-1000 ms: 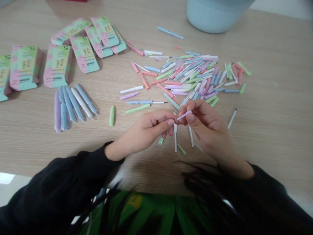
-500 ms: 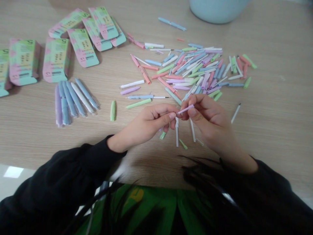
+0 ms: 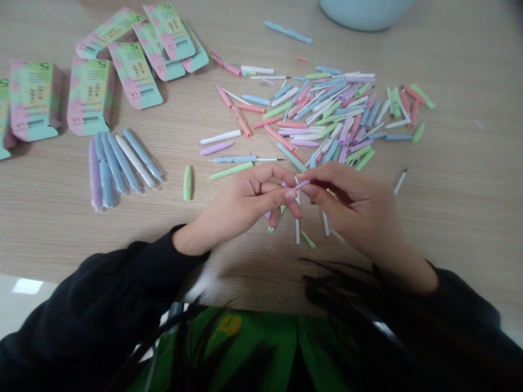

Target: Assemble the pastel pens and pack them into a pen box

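Note:
A small purple pen part point(image 3: 303, 185) is pinched between both hands in front of me. My left hand point(image 3: 261, 196) grips one end with thumb and fingertips; my right hand point(image 3: 347, 201) closes on the other end. Most of the part is hidden by the fingers. Under and between the hands lie white refill tubes point(image 3: 298, 228), a small green piece point(image 3: 308, 239) and a green pen part point(image 3: 281, 212). Just beyond the hands spreads a heap of loose pen parts point(image 3: 327, 111) in pink, blue, green, purple and white.
Several capped pens in clear sleeves point(image 3: 118, 163) lie at the left. Printed pastel boxes point(image 3: 90, 98) stand and lean behind them. A light blue container point(image 3: 365, 13) is at the back. A green cap point(image 3: 187, 183) lies left of my left hand, a refill point(image 3: 401, 181) to the right.
My right fingers have shifted left along the purple part and now cover more of it. The left hand still holds its end. The view has moved slightly.

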The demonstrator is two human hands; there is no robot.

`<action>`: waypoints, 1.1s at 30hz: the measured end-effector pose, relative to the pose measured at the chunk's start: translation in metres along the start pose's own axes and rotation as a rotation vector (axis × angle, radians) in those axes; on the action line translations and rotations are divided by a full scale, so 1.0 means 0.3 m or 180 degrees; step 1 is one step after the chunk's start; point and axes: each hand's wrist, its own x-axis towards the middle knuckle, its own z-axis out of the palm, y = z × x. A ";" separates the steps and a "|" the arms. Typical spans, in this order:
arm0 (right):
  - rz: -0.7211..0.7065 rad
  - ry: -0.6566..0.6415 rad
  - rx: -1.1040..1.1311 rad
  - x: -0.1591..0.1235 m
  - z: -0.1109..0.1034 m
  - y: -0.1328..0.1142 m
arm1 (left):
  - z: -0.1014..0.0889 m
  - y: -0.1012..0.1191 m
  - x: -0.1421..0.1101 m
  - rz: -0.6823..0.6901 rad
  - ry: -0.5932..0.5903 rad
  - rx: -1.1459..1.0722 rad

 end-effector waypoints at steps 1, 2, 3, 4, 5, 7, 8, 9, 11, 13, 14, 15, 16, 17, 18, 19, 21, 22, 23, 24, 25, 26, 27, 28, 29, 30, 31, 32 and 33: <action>0.0029 0.0016 0.0044 0.000 0.002 0.001 | -0.001 0.002 -0.002 -0.0010 -0.0001 -0.0093; 0.0100 0.0006 0.0157 -0.001 0.006 0.002 | -0.002 0.005 -0.005 0.0004 -0.0008 -0.0147; 0.0216 -0.0028 0.0313 -0.001 0.010 0.002 | -0.002 0.007 -0.007 0.0029 -0.0008 -0.0165; 0.0366 -0.0052 0.0481 -0.002 0.015 0.002 | 0.000 0.011 -0.010 0.0063 0.0008 -0.0155; 0.0537 -0.0068 0.0635 -0.003 0.020 0.001 | 0.002 0.013 -0.013 0.0095 0.0033 -0.0125; 0.0827 -0.0056 0.0884 -0.005 0.028 -0.001 | 0.008 0.016 -0.016 0.0154 0.0063 -0.0024; 0.0915 -0.0060 0.1022 -0.005 0.031 0.000 | 0.010 0.015 -0.017 0.0174 0.0058 0.0049; 0.0969 -0.0078 0.1192 -0.006 0.031 0.002 | 0.011 0.012 -0.017 0.0190 0.0043 0.0144; 0.1060 -0.0096 0.1526 -0.006 0.022 0.010 | 0.009 0.002 -0.016 0.0295 0.0106 0.0494; 0.1133 0.0082 0.1691 -0.006 0.002 0.025 | -0.001 -0.012 -0.015 0.0551 0.0425 0.1206; 0.1159 0.0233 0.1681 -0.005 -0.011 0.034 | -0.008 -0.020 -0.015 0.0691 0.0642 0.1732; 0.1174 0.0394 0.1630 -0.003 -0.024 0.042 | -0.013 -0.027 -0.015 0.0798 0.0862 0.2356; 0.1168 0.0558 0.1573 -0.001 -0.037 0.050 | -0.017 -0.033 -0.015 0.0841 0.1009 0.3028; 0.1148 0.0689 0.1523 0.000 -0.048 0.055 | -0.019 -0.039 -0.015 0.0801 0.1060 0.3682; 0.1128 0.0759 0.1475 0.001 -0.056 0.057 | -0.018 -0.042 -0.014 0.0699 0.1010 0.4257; 0.1118 0.0767 0.1415 0.002 -0.060 0.056 | -0.013 -0.045 -0.011 0.0569 0.0896 0.4706; 0.1128 0.0690 0.1233 0.002 -0.060 0.046 | 0.000 -0.045 -0.001 0.0284 0.0646 0.5187; 0.1141 0.0629 0.1111 0.002 -0.057 0.038 | 0.008 -0.044 0.006 0.0149 0.0556 0.5266; 0.1154 0.0577 0.0985 0.002 -0.053 0.029 | 0.015 -0.042 0.014 0.0024 0.0506 0.5286; 0.1164 0.0559 0.0872 0.002 -0.049 0.021 | 0.021 -0.040 0.022 -0.0085 0.0483 0.5271; 0.1170 0.0568 0.0779 0.003 -0.046 0.015 | 0.026 -0.039 0.031 -0.0169 0.0496 0.5230; 0.1168 0.0597 0.0706 0.003 -0.044 0.011 | 0.030 -0.039 0.038 -0.0220 0.0517 0.5172; 0.1159 0.0631 0.0636 0.004 -0.044 0.009 | 0.035 -0.039 0.045 -0.0244 0.0550 0.5112; 0.1131 0.0675 0.0560 0.005 -0.044 0.009 | 0.040 -0.042 0.052 -0.0257 0.0590 0.5042; 0.1085 0.0713 0.0474 0.004 -0.045 0.012 | 0.045 -0.045 0.057 -0.0265 0.0642 0.4928; 0.1027 0.0743 0.0380 0.003 -0.046 0.016 | 0.051 -0.049 0.062 -0.0266 0.0690 0.4780; 0.0965 0.0754 0.0288 0.001 -0.047 0.022 | 0.056 -0.053 0.067 -0.0262 0.0731 0.4618; 0.0916 0.0747 0.0210 -0.002 -0.048 0.030 | 0.060 -0.056 0.072 -0.0246 0.0768 0.4457; 0.0882 0.0724 0.0155 -0.005 -0.048 0.038 | 0.062 -0.056 0.077 -0.0210 0.0806 0.4320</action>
